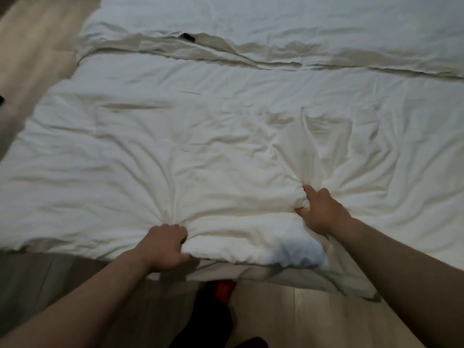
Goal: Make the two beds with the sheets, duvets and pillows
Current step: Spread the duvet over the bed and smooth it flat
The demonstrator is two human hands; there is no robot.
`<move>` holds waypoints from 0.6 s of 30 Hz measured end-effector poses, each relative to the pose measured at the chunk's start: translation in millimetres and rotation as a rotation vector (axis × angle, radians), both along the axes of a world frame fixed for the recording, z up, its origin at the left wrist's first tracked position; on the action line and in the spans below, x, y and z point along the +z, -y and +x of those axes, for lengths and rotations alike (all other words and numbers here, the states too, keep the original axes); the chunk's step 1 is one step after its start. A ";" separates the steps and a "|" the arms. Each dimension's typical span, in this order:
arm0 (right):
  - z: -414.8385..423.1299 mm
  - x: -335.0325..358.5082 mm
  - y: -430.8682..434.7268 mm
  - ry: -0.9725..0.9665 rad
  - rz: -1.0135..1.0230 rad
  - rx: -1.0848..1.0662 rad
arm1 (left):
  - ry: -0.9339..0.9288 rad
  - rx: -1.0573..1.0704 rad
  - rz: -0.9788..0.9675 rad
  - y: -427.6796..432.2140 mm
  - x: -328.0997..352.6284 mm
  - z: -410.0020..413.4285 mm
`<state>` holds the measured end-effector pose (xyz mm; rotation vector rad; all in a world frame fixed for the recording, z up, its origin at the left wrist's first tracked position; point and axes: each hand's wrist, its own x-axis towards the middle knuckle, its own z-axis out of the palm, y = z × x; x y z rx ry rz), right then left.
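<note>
White wrinkled fabric duvet (200, 146) spread flat on near bed, long axis running left-right across view, near edge toward person. Second white duvet (276, 18) beyond, parallel; creased beige sheet fold (175, 46) between them, small black object (187, 37) lying in fold. Pale wood floor (301, 310) below near edge. Left hand (165, 247) at near edge, fingers (173, 228) curled tight round bunched fabric. Right hand (320, 210) further in, fingers clenched on gathered wad.
</note>
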<state>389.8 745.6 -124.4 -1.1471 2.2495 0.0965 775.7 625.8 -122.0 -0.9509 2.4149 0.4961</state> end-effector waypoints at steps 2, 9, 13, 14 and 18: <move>4.4 1.6 1.1 -0.030 -0.071 0.023 | -0.218 0.052 -0.057 9.4 4.8 -1.2; 37.0 -11.8 -30.6 -0.163 -0.167 0.083 | -0.101 -0.049 -0.125 -22.1 -12.7 -33.7; 47.3 -28.9 -67.9 -0.184 -0.184 0.102 | 0.038 -0.045 -0.069 -60.2 -38.8 -23.6; 45.8 -27.1 -66.7 -0.158 -0.150 0.090 | 0.041 -0.026 -0.056 -61.9 -39.1 -25.0; 23.4 -8.0 -41.6 -0.086 -0.068 0.159 | 0.059 0.087 -0.030 -41.5 -33.8 -44.1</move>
